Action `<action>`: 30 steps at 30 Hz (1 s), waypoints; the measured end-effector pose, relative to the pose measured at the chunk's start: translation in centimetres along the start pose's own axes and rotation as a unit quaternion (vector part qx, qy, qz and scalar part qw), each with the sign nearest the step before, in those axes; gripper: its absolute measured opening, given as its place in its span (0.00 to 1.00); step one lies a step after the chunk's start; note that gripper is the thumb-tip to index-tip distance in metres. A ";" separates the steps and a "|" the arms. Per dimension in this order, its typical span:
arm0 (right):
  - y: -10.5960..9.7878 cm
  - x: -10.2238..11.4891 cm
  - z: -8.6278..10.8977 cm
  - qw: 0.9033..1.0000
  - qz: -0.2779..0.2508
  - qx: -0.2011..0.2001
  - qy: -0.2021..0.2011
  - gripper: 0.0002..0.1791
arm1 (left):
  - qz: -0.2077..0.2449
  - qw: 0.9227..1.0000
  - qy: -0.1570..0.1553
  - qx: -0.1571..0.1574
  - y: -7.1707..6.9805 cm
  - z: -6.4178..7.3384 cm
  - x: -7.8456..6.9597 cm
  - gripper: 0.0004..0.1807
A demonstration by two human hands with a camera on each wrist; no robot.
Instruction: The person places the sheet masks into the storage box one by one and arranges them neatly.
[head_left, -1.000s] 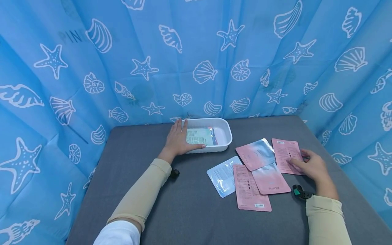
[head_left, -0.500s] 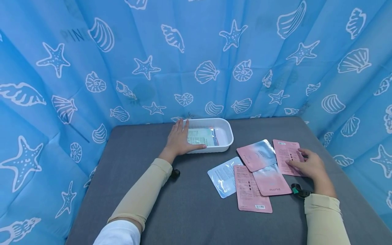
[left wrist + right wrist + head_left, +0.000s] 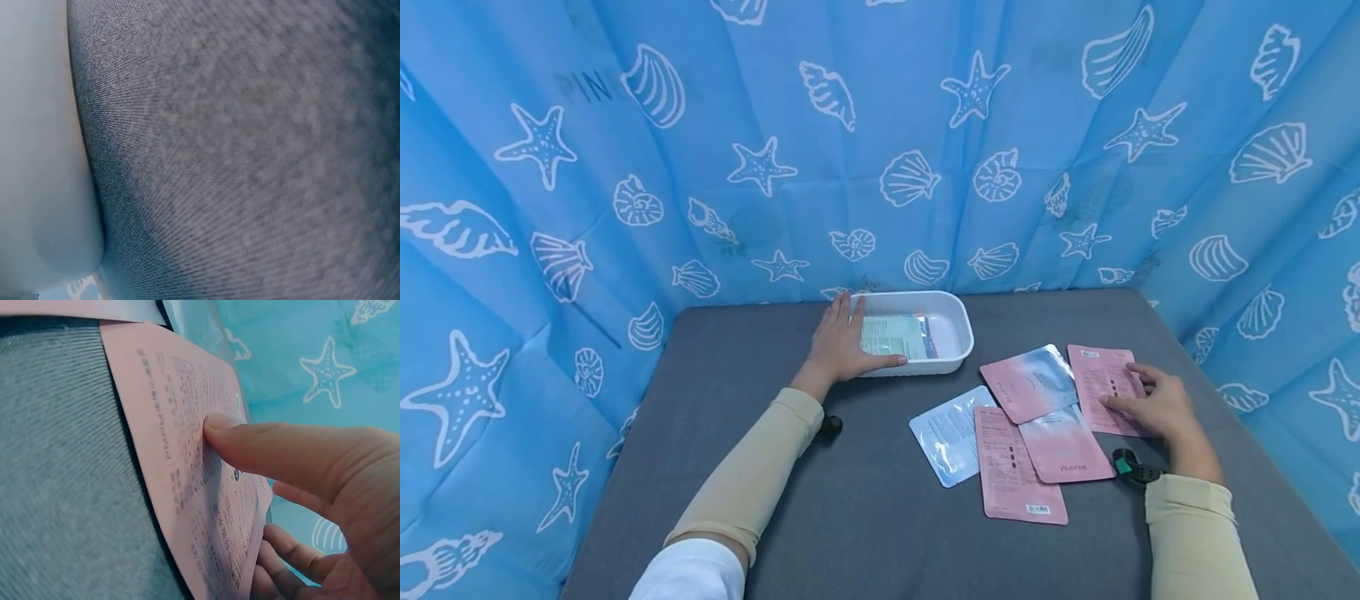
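My left hand (image 3: 838, 346) lies over the left end of a white plastic box (image 3: 951, 367), fingers stretched toward its back rim and thumb along the front rim. Inside the box is a pale green packet (image 3: 887, 337). The box wall (image 3: 44, 156) fills the left side of the left wrist view. At the right, my right hand (image 3: 1161, 404) pinches a pink sheet mask packet (image 3: 1101, 375) by its right edge. The right wrist view shows the thumb (image 3: 250, 440) flat on its printed face, with the other fingers at the far edge, partly hidden behind it.
Left of the held packet lies an overlapping group: two pink-and-silver packets (image 3: 1018, 387), a printed pink packet (image 3: 1018, 479) and a silver-blue packet (image 3: 947, 442). Grey cloth covers the table (image 3: 887, 517). A blue seashell curtain (image 3: 880, 125) stands behind and at both sides.
The view has shifted slightly. My right hand has moved a little on the packet, its fingers now farther over the right edge. The left hand stays on the box.
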State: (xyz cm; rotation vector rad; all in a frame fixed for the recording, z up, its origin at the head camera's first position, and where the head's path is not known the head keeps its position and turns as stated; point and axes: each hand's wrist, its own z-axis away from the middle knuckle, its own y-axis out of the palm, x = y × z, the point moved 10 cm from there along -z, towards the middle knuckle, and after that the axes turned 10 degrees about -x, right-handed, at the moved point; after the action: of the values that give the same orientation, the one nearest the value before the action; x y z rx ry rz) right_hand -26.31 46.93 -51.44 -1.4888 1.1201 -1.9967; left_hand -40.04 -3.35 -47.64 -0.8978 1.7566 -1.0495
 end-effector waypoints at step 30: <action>-2.4 -0.2 2.4 0.998 -0.053 -0.032 0.021 0.54 | -0.005 1.000 0.001 -0.004 0.2 -0.1 0.1 0.78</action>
State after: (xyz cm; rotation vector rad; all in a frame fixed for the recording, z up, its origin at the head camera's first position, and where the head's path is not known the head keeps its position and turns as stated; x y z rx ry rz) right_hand -23.67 47.61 -49.41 -1.5749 1.1545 -2.0903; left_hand -40.19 -3.32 -47.87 -0.9123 1.7615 -1.0509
